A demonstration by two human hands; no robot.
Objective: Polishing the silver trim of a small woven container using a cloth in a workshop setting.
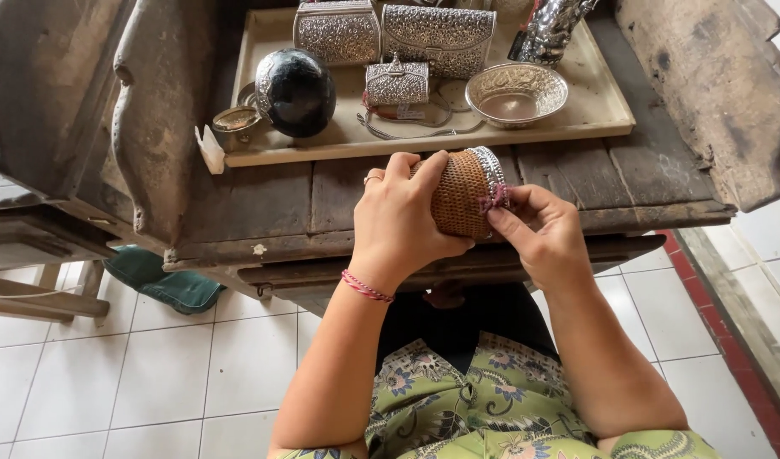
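woven rattan box [459,194] w/ embossed silver rim, rough wood bench [271,200].

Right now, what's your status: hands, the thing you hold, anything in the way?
Left hand grips woven basket. Right hand pinches pink tuft at its silver rim. Nothing blocking.

Left hand [400,217] cupped, gripping; right hand [536,231] pinching.

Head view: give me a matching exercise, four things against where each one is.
Things:
1. woven pouch
2. silver bowl
3. black ball
4. green cushion

Places:
A. on the floor under the bench
B. tray, right side
C. between both hands
D. tray, left side

Pairs: 1-C, 2-B, 3-D, 4-A

The left hand wraps the pouch; the right hand pinches its pink tassel.
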